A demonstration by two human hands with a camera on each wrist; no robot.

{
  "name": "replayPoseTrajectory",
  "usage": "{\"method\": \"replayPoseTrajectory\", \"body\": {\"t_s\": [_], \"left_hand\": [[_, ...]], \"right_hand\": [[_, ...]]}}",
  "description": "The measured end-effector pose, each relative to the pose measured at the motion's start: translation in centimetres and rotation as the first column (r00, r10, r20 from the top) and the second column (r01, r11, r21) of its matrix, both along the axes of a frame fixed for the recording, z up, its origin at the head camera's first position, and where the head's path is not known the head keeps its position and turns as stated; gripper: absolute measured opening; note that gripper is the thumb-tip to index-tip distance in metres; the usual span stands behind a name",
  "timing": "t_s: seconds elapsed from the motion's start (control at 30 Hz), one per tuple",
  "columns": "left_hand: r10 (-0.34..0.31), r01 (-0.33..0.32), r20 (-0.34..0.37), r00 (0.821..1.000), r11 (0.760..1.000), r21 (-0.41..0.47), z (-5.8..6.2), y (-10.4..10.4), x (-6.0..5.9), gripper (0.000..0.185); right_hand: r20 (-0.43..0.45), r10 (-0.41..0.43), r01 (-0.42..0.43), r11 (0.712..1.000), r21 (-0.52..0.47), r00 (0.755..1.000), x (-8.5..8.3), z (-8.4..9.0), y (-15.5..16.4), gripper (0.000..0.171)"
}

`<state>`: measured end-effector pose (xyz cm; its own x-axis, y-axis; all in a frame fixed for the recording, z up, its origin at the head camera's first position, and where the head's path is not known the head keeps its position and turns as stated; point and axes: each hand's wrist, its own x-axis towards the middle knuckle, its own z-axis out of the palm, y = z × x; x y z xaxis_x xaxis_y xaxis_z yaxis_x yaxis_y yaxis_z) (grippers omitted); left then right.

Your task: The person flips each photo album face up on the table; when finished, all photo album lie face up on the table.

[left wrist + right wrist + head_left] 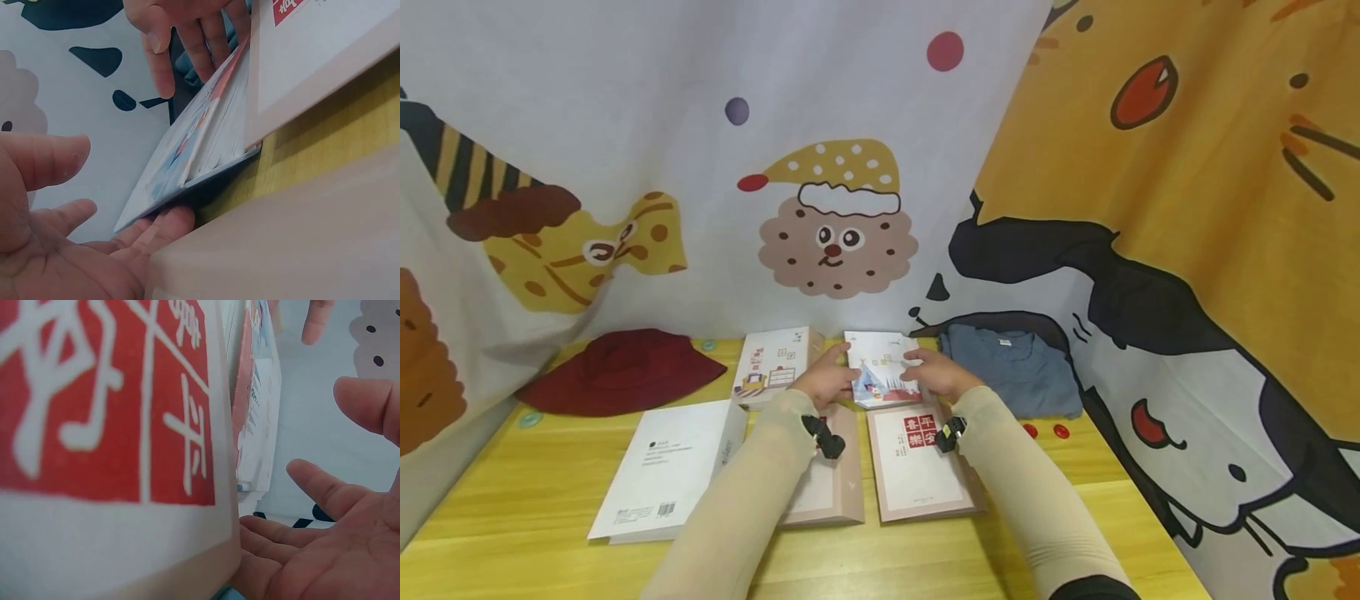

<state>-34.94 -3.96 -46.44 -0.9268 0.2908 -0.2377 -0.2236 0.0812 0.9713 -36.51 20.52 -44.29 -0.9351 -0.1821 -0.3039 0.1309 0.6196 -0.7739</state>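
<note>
Both hands (880,377) flank the tilted illustrated book (880,367).

head view above, wrist views close, sharing booklet (880,371)

Glossy paper booklet (880,367), smooth yellow wooden table (512,500), matt cloth hat (625,367)
</note>
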Motion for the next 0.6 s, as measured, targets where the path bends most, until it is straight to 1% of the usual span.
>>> {"method": "replayPoseTrajectory", "body": {"t_s": [0.07,0.1,0.23,0.33,0.43,0.5,0.53,0.6], "left_hand": [[-0.004,0.004,-0.005,1.000,1.000,-0.023,0.0,-0.2,0.0,0.079],[-0.008,0.007,-0.018,1.000,0.999,-0.040,0.0,-0.4,0.1,0.079],[-0.010,-0.002,-0.088,0.996,0.990,-0.140,0.5,-1.6,0.2,0.078],[-0.005,-0.021,-0.149,0.989,0.984,-0.176,1.3,-3.1,0.3,0.076],[0.023,-0.055,-0.193,0.981,0.985,-0.165,1.9,-5.0,0.3,0.075],[0.048,-0.086,-0.214,0.976,0.982,-0.171,2.4,-6.4,0.4,0.073],[0.062,-0.102,-0.220,0.974,0.979,-0.176,2.6,-7.1,0.5,0.073],[0.082,-0.122,-0.208,0.975,0.975,-0.186,2.9,-8.5,0.6,0.073]], "right_hand": [[-0.006,-0.003,0.003,1.000,0.003,1.000,0.1,0.1,-0.1,0.067],[-0.012,-0.006,0.006,1.000,0.004,1.000,0.2,0.2,-0.2,0.067],[-0.040,-0.028,0.028,1.000,0.002,0.999,0.7,0.4,-1.2,0.067],[-0.051,-0.041,0.040,0.999,-0.020,0.998,1.3,0.7,-2.5,0.067],[-0.091,-0.007,0.004,1.000,-0.030,0.996,1.7,1.1,-3.8,0.068],[-0.124,0.029,-0.033,0.999,-0.028,0.992,1.8,1.3,-4.7,0.069],[-0.136,0.046,-0.050,0.998,-0.032,0.990,1.9,1.4,-5.2,0.068],[-0.150,0.075,-0.082,0.996,-0.043,0.986,2.2,1.6,-6.2,0.069]]}}
